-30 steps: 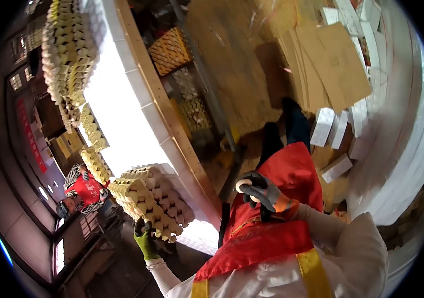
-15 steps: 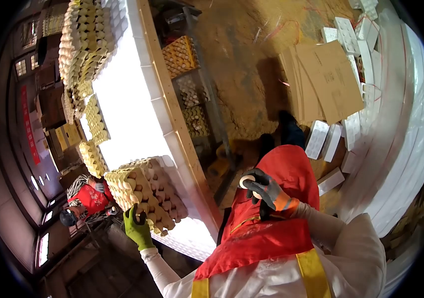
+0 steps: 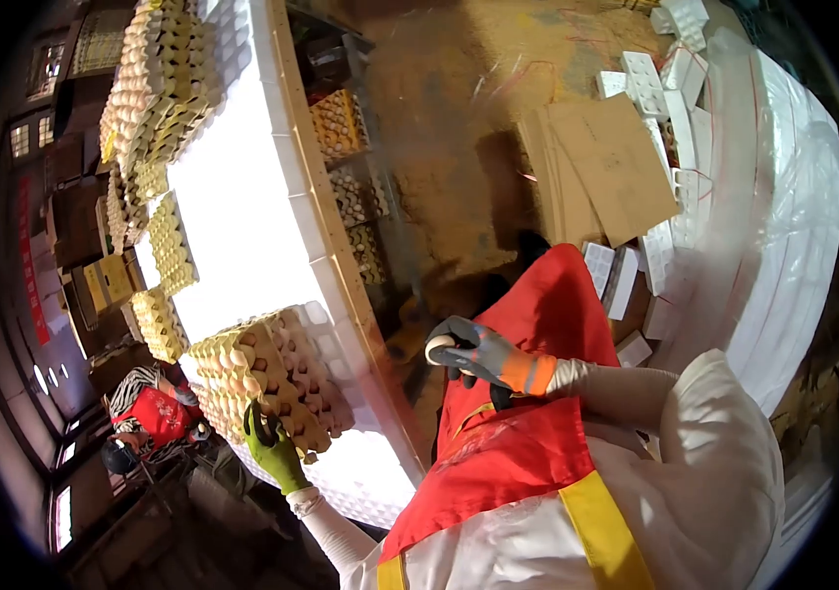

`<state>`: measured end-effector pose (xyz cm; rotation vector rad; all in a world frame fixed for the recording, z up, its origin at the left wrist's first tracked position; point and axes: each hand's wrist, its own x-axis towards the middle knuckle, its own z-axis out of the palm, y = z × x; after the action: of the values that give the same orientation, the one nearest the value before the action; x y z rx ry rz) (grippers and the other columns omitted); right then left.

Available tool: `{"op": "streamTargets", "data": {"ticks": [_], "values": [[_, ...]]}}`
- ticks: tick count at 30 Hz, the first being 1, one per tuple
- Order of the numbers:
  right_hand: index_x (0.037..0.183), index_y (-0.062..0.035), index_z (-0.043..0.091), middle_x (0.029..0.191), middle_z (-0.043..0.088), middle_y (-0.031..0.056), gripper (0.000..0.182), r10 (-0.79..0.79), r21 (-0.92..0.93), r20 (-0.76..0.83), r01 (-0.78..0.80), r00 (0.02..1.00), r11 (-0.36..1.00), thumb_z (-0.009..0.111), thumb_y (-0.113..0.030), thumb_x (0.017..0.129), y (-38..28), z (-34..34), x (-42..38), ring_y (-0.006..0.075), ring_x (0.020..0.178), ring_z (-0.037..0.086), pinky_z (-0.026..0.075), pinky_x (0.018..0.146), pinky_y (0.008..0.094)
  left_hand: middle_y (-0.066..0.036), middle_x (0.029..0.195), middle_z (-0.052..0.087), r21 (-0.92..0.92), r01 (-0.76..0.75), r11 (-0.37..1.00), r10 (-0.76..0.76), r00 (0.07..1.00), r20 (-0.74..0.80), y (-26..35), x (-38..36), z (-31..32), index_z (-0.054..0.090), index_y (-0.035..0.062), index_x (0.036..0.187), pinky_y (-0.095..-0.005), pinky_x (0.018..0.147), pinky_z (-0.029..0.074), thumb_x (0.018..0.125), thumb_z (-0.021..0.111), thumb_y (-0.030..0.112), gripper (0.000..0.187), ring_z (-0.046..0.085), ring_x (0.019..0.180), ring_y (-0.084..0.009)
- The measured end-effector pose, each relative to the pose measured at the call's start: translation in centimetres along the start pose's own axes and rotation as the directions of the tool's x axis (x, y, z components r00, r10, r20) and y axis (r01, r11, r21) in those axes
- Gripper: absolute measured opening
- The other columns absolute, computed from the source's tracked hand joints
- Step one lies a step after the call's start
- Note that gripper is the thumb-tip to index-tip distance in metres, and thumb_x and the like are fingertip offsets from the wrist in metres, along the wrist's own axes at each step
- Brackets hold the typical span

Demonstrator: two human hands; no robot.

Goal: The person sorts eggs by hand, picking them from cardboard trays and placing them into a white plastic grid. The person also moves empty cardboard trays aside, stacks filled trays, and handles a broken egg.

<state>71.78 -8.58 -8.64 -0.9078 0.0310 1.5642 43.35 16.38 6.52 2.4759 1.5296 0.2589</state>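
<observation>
My right hand [image 3: 483, 356], in a grey glove with an orange cuff, is closed around a pale egg [image 3: 438, 348] in front of my red apron. My left hand [image 3: 275, 450] wears a yellow-green glove with dark fingertips. Its fingers are a little apart at the near edge of a stack of egg trays [image 3: 313, 433], where they meet the eggs or the tray rim. Pale brown eggs [image 3: 223, 369] sit in the top tray. Whether the left fingertips press on an egg is hard to make out.
A bright white table [image 3: 232, 226] with a wooden edge [image 3: 346, 261] carries more egg trays [image 3: 159, 108]. Egg crates [image 3: 339, 123] stand below it. Flat cardboard [image 3: 611, 162] and white foam blocks [image 3: 645, 84] lie right. Another person [image 3: 159, 415] in red works across the table.
My right hand has moved left with the egg, towards the table edge. My left hand's fingers have come closer to the eggs in the tray. The view has shifted slightly.
</observation>
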Motion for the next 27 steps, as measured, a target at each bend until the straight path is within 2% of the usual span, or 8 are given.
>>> {"op": "streamTargets", "data": {"ticks": [4, 7, 14, 19, 22, 24, 26, 27], "values": [[0.108, -0.0112, 0.062, 0.087, 0.062, -0.0033, 0.021, -0.099, -0.035, -0.001, 0.099, 0.995, 0.994, 0.074, -0.02, 0.093, 1.3, -0.9, 0.3, 0.006, 0.068, 0.058, 0.047, 0.056, 0.0256, -0.015, 0.133, 0.061, 0.239, -0.015, 0.971, 0.012, 1.0, 0.012, 1.5, -0.7, -0.2, 0.059, 0.0011, 0.135, -0.0365, 0.105, 0.045, 0.088, 0.061, -0.002, 0.047, 0.058, 0.124, -0.0303], [0.106, -0.0106, 0.062, 0.085, 0.059, -0.0025, 0.019, -0.093, 0.048, -0.032, 0.094, 0.995, 0.994, 0.073, -0.019, 0.094, 1.2, -1.5, 0.3, 0.0059, 0.069, 0.056, 0.046, 0.054, 0.0254, -0.016, 0.136, 0.061, 0.272, 0.009, 0.962, 0.0, 0.999, -0.036, 2.6, -1.5, 0.7, 0.059, 0.0017, 0.136, -0.0374, 0.106, 0.044, 0.091, 0.062, 0.005, 0.046, 0.058, 0.125, -0.0322], [0.104, -0.0103, 0.061, 0.084, 0.058, -0.0036, 0.016, -0.031, 0.1, -0.054, 0.036, 0.998, 0.994, 0.071, -0.02, 0.096, 0.7, -3.1, 0.4, 0.0054, 0.069, 0.054, 0.043, 0.049, 0.0226, -0.018, 0.141, 0.059, 0.603, -0.045, 0.796, 0.093, 0.994, -0.049, 3.5, -2.5, 2.6, 0.056, 0.0012, 0.139, -0.037, 0.107, 0.045, 0.097, 0.059, 0.016, 0.045, 0.056, 0.129, -0.033], [0.107, -0.0105, 0.061, 0.085, 0.061, -0.0036, 0.018, -0.099, 0.044, -0.065, 0.102, 0.993, 0.994, 0.071, -0.021, 0.096, 1.4, -3.7, 1.1, 0.0061, 0.069, 0.058, 0.046, 0.05, 0.023, -0.016, 0.137, 0.061, 0.479, -0.01, 0.878, 0.064, 0.993, -0.097, 2.6, -1.9, 1.5, 0.06, 0.0005, 0.134, -0.0372, 0.104, 0.047, 0.093, 0.06, 0.006, 0.042, 0.059, 0.125, -0.0327], [0.109, -0.0101, 0.061, 0.088, 0.063, -0.0024, 0.02, -0.022, 0.045, -0.018, 0.022, 1.0, 0.999, 0.071, -0.022, 0.096, 0.3, -3.9, 1.1, 0.0064, 0.073, 0.06, 0.046, 0.052, 0.0224, -0.016, 0.133, 0.063, 0.405, 0.007, 0.914, 0.083, 0.976, -0.202, 4.6, -1.5, 0.6, 0.061, -0.0014, 0.131, -0.0383, 0.102, 0.049, 0.091, 0.06, 0.002, 0.041, 0.061, 0.122, -0.032], [0.116, -0.0086, 0.06, 0.097, 0.064, 0.0017, 0.025, -0.038, 0.027, 0.036, 0.037, 0.999, 0.999, 0.068, -0.021, 0.096, -0.3, -4.3, 1.2, 0.0098, 0.076, 0.063, 0.049, 0.057, 0.0237, -0.015, 0.126, 0.065, 0.14, -0.078, 0.987, 0.118, 0.946, -0.301, 5.4, -0.7, 0.3, 0.061, -0.0053, 0.128, -0.038, 0.094, 0.053, 0.09, 0.058, -0.002, 0.037, 0.065, 0.109, -0.0286], [0.122, -0.0081, 0.059, 0.104, 0.065, 0.0044, 0.029, -0.067, 0.044, 0.103, 0.063, 0.992, 0.997, 0.066, -0.019, 0.095, -0.6, -4.5, 1.5, 0.0123, 0.079, 0.065, 0.051, 0.061, 0.0245, -0.013, 0.119, 0.067, -0.302, 0.053, 0.952, -0.11, 0.978, -0.175, 10.5, -0.6, 1.1, 0.062, -0.006, 0.126, -0.0348, 0.085, 0.053, 0.092, 0.06, 0.007, 0.036, 0.066, 0.095, -0.0237], [0.124, -0.0083, 0.059, 0.106, 0.065, 0.0052, 0.031, -0.096, 0.07, 0.139, 0.087, 0.986, 0.994, 0.065, -0.018, 0.095, -0.7, -4.7, 1.8, 0.0129, 0.081, 0.066, 0.052, 0.062, 0.0247, -0.014, 0.122, 0.067, -0.432, 0.115, 0.894, -0.134, 0.991, -0.013, 13.1, -0.3, 2.0, 0.062, -0.0063, 0.127, -0.0338, 0.084, 0.054, 0.093, 0.058, 0.014, 0.039, 0.066, 0.1, -0.0233]]}}
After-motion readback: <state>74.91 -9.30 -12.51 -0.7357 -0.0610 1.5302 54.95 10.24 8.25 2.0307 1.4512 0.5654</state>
